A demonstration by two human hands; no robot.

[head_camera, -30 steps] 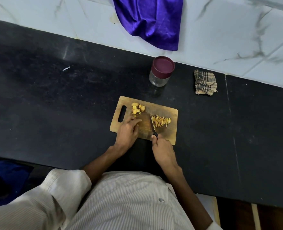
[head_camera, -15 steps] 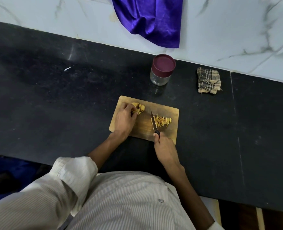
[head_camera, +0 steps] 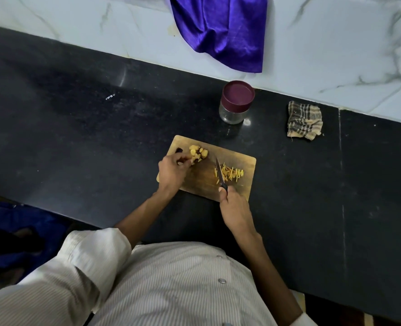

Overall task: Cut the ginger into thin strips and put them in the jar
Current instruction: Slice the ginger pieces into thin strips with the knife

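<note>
A wooden cutting board [head_camera: 201,182] lies on the black counter. Yellow ginger slices [head_camera: 198,153] are heaped at its far left corner, and a small pile of thin ginger strips [head_camera: 232,173] lies on its right half. My left hand [head_camera: 172,171] reaches over the board's left side, its curled fingers pinching a ginger slice at the near edge of the heap. My right hand [head_camera: 233,208] grips the black handle of a knife [head_camera: 219,171], whose blade points away just left of the strips. A glass jar [head_camera: 236,102] with a maroon lid on stands behind the board.
A folded checked cloth [head_camera: 304,120] lies on the counter to the right of the jar. A purple cloth [head_camera: 220,31] hangs over the white marble wall behind. The black counter [head_camera: 77,128] stretches wide to both sides.
My left hand moved from the middle of the board up to the heap of ginger slices and closed its fingers there. The knife stayed beside the strips.
</note>
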